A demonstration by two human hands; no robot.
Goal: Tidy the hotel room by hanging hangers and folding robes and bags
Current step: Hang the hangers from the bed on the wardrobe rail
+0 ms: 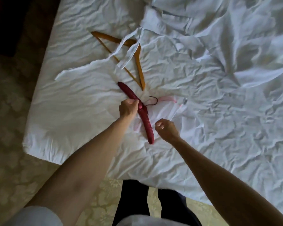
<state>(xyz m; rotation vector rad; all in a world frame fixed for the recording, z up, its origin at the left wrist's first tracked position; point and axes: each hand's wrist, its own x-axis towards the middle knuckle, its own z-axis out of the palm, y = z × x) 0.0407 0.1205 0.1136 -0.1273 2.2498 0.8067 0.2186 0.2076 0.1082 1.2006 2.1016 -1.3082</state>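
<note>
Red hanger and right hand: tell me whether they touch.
Apart. The head view shows a strip of white sheet between the right hand and the red hanger; only the left hand grips that hanger, at its middle.

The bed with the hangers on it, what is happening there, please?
A person stands at the corner of the bed and grips the red padded hanger near its middle with the left hand. The right hand hovers beside it, fingers loosely curled, holding nothing. A wooden hanger lies farther up the sheet, with white cloth strips draped across it. A white garment lies crumpled beyond, not yet folded.
</note>
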